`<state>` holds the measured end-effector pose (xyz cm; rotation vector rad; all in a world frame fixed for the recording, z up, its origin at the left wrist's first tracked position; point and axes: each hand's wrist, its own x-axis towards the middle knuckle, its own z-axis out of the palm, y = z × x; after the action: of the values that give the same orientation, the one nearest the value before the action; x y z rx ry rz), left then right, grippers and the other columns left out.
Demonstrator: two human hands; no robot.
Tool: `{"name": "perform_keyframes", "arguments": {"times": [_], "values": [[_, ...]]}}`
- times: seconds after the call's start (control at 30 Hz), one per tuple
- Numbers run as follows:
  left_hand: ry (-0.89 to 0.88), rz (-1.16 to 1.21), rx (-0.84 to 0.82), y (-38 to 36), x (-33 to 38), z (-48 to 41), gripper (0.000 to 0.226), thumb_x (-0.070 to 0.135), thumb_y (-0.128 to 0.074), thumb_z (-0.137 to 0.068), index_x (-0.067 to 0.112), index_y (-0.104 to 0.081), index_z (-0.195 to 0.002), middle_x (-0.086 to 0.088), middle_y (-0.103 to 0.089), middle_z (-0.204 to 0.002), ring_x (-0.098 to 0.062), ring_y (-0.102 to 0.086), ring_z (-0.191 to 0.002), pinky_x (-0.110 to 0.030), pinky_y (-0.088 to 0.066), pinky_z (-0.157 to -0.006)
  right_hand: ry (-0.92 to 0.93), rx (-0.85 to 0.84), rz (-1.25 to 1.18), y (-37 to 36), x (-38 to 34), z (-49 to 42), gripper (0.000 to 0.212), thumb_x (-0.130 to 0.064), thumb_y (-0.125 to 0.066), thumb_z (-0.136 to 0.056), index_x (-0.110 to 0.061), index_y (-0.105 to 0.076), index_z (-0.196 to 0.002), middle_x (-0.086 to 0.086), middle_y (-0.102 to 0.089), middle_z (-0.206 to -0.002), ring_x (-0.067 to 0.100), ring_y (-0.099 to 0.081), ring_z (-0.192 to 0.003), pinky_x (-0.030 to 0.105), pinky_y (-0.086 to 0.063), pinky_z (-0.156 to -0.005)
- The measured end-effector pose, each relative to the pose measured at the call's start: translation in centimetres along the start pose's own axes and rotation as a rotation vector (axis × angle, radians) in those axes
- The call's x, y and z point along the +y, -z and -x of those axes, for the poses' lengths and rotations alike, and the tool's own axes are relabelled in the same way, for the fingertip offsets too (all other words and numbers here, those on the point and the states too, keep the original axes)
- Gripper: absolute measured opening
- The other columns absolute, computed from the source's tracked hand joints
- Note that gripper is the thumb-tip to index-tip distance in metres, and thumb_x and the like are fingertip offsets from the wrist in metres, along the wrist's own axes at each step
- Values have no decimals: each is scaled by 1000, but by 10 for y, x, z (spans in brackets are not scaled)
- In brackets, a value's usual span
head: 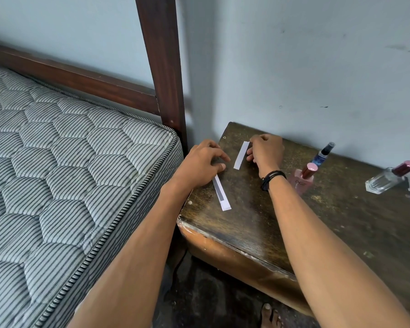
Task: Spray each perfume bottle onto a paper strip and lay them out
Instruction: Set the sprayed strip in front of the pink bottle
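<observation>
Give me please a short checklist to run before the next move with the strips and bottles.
1. Single strip flat on table: ok.
2. Stack kept under left hand: ok.
3. Right hand free for a bottle: not ok, its fingers are at the strip.
4. Pink bottle and clear bottle uncapped: not ok.
5. Blue bottle uncapped: cannot tell.
6. Strip already sprayed: cannot tell.

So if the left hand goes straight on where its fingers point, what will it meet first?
Most likely the lone strip, flat on the table just ahead of the left hand. The fingers of the right hand come right after it; height above the table is unclear.
</observation>
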<state>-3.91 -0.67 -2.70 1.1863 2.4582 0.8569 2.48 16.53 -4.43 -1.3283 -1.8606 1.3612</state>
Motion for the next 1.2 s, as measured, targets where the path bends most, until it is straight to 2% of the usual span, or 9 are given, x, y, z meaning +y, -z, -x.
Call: {"name": "perform_keyframes", "arguments": {"times": [0.1, 0.2, 0.33, 0.5, 0.63, 0.73, 0.83, 0.97, 1.2], "values": [[-7, -3, 2, 1, 0, 0, 22, 23, -70, -93, 27, -74, -113, 4, -51, -128, -21, -44, -127, -26, -28, -105, 5, 19, -22, 0, 1, 3, 26, -19, -49, -92, -6, -71, -84, 3, -69, -58, 12, -62, -40, 33, -52, -56], [-10, 1, 8, 1, -1, 0, 21, 23, -70, -92, 27, -74, -113, 5, -51, -127, -20, -45, -126, -27, -30, -105, 46, 43, -49, 2, 1, 11, 24, -21, -50, -94, -14, -69, -82, 2, -70, -60, 11, -61, -40, 35, -51, -55], [-7, 3, 32, 1, -2, -1, 21, 22, -70, -92, 26, -74, -112, 4, -53, -126, -22, -46, -126, -30, -34, -107, 132, -37, -48, 12, 8, 40, 17, -19, -54, -99, -24, -70, -96, 5, -74, -77, 8, -61, -45, 27, -49, -47], [-18, -1, 83, 0, 2, -2, 18, 20, -71, -91, 25, -75, -108, 2, -57, -122, -24, -47, -124, -33, -35, -108, 220, -191, 139, 34, 25, 79, 11, -26, -61, -96, -33, -69, -102, -6, -72, -85, 14, -71, -71, 44, -62, -73], [-54, 26, 158, -2, 13, -1, 14, 15, -69, -92, 23, -76, -100, 8, -55, -108, -21, -50, -117, -28, -36, -99, 229, -294, 242, 61, 27, 108, 7, -32, -64, -96, -37, -68, -92, -12, -71, -87, 12, -71, -79, 42, -60, -80], [-82, 61, 189, -7, 21, 0, 16, 10, -67, -90, 22, -77, -94, 11, -59, -99, -14, -57, -102, -32, -47, -93, 195, -392, 373, 87, 28, 120, 6, -34, -67, -95, -36, -70, -91, -16, -71, -90, 9, -71, -80, 40, -58, -82], [-111, 94, 163, -15, 31, 2, 19, 8, -66, -89, 22, -78, -93, 8, -67, -95, -11, -63, -86, -34, -52, -86, 106, -454, 443, 118, 31, 121, 8, -31, -72, -92, -33, -73, -84, -14, -74, -84, 6, -71, -74, 34, -60, -76], [-127, 178, 69, -29, 46, 5, 16, 10, -69, -91, 18, -78, -101, 7, -72, -100, -11, -67, -89, -27, -52, -89, -61, -461, 390, 155, 34, 109, 8, -17, -77, -86, -19, -79, -79, 3, -78, -79, 14, -72, -73, 21, -52, -58], [-111, 346, -63, -57, 69, 4, 23, 12, -74, -89, 18, -76, -111, 8, -75, -105, 1, -68, -91, -7, -47, -86, -145, -290, 309, 181, 57, 82, 8, -8, -78, -86, -12, -80, -79, 8, -77, -75, 16, -71, -71, 26, -59, -65]]}}
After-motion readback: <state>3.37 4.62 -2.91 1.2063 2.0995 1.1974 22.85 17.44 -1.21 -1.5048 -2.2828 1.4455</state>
